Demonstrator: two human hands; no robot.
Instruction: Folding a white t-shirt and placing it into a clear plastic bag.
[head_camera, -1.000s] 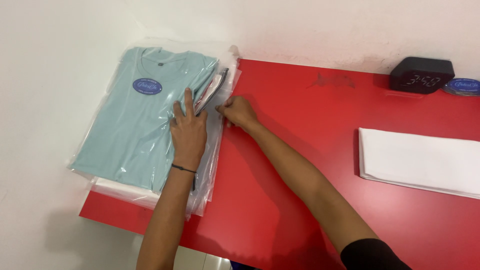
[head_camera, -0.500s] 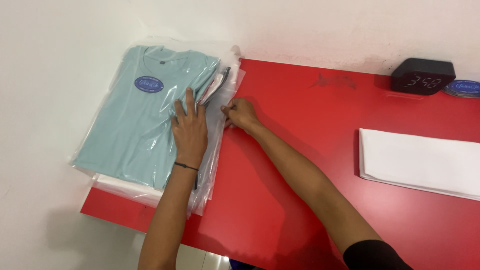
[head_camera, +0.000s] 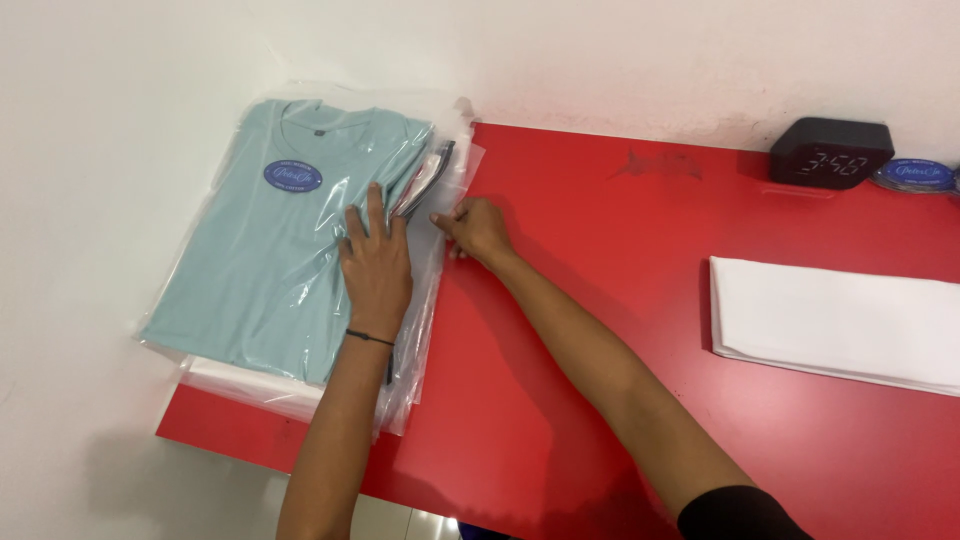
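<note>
At the far left of the red table (head_camera: 620, 300), hard against the white wall, lies the folded pale blue t-shirt (head_camera: 265, 260) inside its clear plastic bag (head_camera: 415, 330), collar away from me and an oval blue sticker (head_camera: 293, 176) on the chest. Under it I can see the edge of a white layer, another folded piece or a backing sheet, I cannot tell which. My left hand (head_camera: 377, 268) lies flat on the right part of the shirt, fingers (head_camera: 375, 210) spread and pressing the film down, a thin dark band on the wrist. Just beside it, at the bag's open side, where a grey and pinkish strip shows under the film, my right hand (head_camera: 476, 228) has its fingertips pressed together, pinching the loose plastic flap (head_camera: 447, 195).

I judge this to be the closing of the bag: the shirt is fully inside, and what stays open is this right-hand edge. The next move, as I read it, calls for keeping the left palm steady so the garment does not slide, and drawing the flap taut and flat over the shirt without trapping air or creasing the film.

Further right the table carries a folded white sheet (head_camera: 835, 320), well apart from my hands, and at the back by the wall a small black digital clock (head_camera: 830, 152) with a stack of blue stickers (head_camera: 920, 174) just beside it.
</note>
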